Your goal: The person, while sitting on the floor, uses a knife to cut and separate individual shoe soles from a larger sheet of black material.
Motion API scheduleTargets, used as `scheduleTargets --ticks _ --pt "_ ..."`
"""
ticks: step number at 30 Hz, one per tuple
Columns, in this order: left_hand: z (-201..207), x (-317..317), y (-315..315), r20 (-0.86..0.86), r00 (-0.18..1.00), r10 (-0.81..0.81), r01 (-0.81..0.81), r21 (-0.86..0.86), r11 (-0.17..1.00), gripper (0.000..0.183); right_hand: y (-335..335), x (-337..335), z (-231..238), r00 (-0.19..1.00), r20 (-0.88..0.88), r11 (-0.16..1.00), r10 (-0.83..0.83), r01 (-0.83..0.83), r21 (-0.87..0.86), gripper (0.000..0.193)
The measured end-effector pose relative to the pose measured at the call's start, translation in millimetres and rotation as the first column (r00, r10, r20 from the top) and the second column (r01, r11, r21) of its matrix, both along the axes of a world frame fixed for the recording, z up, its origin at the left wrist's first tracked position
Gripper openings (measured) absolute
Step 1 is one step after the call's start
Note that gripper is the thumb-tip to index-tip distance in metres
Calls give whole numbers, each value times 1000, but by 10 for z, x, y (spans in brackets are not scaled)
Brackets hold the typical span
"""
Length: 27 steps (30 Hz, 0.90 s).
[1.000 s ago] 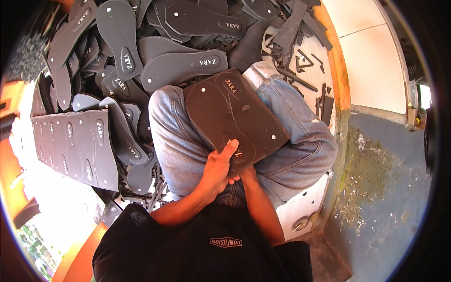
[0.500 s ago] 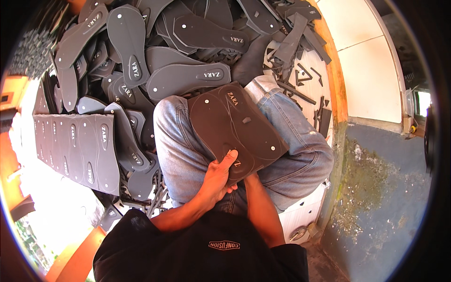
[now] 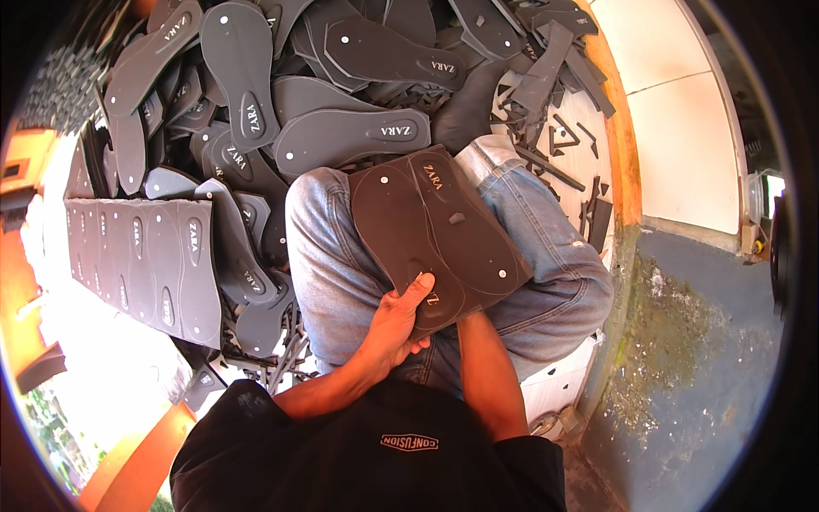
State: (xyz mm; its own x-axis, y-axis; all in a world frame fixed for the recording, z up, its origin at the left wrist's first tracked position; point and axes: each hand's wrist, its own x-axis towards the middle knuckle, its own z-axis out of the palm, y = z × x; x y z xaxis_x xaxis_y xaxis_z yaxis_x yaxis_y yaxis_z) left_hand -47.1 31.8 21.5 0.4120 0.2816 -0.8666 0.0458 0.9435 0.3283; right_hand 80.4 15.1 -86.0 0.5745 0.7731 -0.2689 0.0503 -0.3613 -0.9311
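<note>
A: Where's the dark sheet (image 3: 444, 247)?
B: On the lap of the jeans (image 3: 554, 282), tilted, with 2 insole outlines, 2 white dots and a dark scrap (image 3: 456, 218) on top.

A: What has just changed?
B: Little. The right forearm (image 3: 490, 363) has slid to the right along the sheet's near edge, toward the right leg of the jeans. The left thumb has stayed put.

A: And the hands?
B: The left hand (image 3: 396, 317) is clamped on the near corner, thumb above. The right hand is hidden under the sheet; I can't tell whether it grips.

A: Meaning what for the work?
B: My judgement: the left keeps the sheet steady while the right repositions underneath.

A: What's nearby?
B: Cut insoles (image 3: 351, 138) beyond the jeans, a larger panel (image 3: 145, 260) to their left, and offcuts (image 3: 553, 171) beyond their right leg.
</note>
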Motion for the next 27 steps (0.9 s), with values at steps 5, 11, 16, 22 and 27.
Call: scheduleTargets --ticks 5,11,16,22,27 --pt "-32 -44 -12 25 1000 16 -16 -5 1000 43 49 21 -2 1000 -3 1000 5 -5 -3 27" --pt "24 -157 13 -19 1000 -6 6 -11 1000 43 82 34 -13 1000 2 1000 13 -13 -16 29" --pt "99 -441 90 -43 995 -88 89 20 996 47 206 43 -57 999 20 999 42 -41 -31 30" --pt "39 -880 106 -1 939 -343 342 79 936 48 644 61 -242 988 -130 985 84 -102 -139 32" --pt "-50 -1379 -101 22 950 -310 298 225 928 41 697 -234 483 678 -735 1000 -4 9 3 42"
